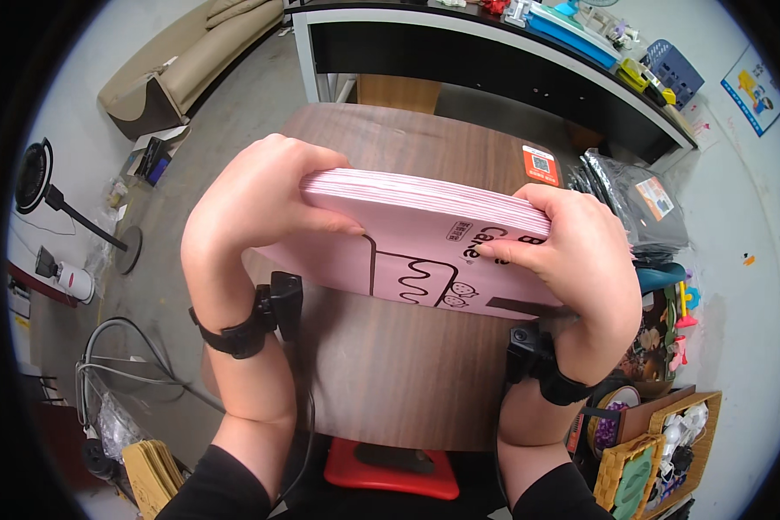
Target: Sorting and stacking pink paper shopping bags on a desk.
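A thick stack of flat pink paper packaging (390, 227) is held up over the brown wood-look table (364, 373). Its layered edges face up, and its front carries a dark line drawing and lettering. Whether these are bags or flattened boxes I cannot tell. My left hand (256, 191) grips the left end, thumb on the front and fingers behind. On the right end, my right hand (576, 243) holds on in the same way, its thumb across the front. The stack hides most of the fingers behind it. Each wrist wears a black strap with a small device.
Plastic-wrapped dark packages (637, 199) lie at the table's right edge, past an orange-and-white code sticker (541, 164). Wicker baskets (698, 433) with small items stand at lower right. A red stool (390, 472) sits below the near edge. Beyond are a black-fronted desk (459, 65) and a beige sofa (208, 56).
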`<action>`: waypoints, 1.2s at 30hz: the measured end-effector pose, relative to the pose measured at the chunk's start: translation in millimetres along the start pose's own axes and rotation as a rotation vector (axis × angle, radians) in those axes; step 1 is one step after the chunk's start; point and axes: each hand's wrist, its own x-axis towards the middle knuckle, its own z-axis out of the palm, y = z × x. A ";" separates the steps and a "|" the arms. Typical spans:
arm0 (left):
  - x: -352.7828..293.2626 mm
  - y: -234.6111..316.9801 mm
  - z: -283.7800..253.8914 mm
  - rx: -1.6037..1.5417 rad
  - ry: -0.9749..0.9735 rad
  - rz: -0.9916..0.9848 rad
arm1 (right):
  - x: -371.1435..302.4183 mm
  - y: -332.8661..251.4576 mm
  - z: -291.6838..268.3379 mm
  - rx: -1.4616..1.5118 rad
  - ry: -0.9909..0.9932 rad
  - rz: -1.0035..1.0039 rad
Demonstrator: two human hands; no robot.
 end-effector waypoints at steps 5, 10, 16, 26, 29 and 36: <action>-2.6 -6.9 -4.1 0.012 0.016 0.004 | -0.6 -1.4 0.4 -0.007 0.001 0.003; -3.0 -7.7 -1.6 0.030 0.028 0.002 | 0.3 -3.6 0.9 -0.006 -0.001 0.006; -2.4 -8.2 -1.7 0.058 0.034 -0.001 | 5.6 -0.6 -1.0 0.003 -0.007 0.011; -0.2 -1.3 1.5 0.101 0.051 0.007 | -11.2 -9.8 2.5 0.011 -0.008 0.027; 0.4 0.4 0.7 0.114 0.064 0.007 | -14.9 -12.9 4.0 0.011 -0.003 0.025; -12.9 10.9 0.9 0.154 0.101 0.005 | -15.5 -14.0 5.5 0.019 0.014 0.015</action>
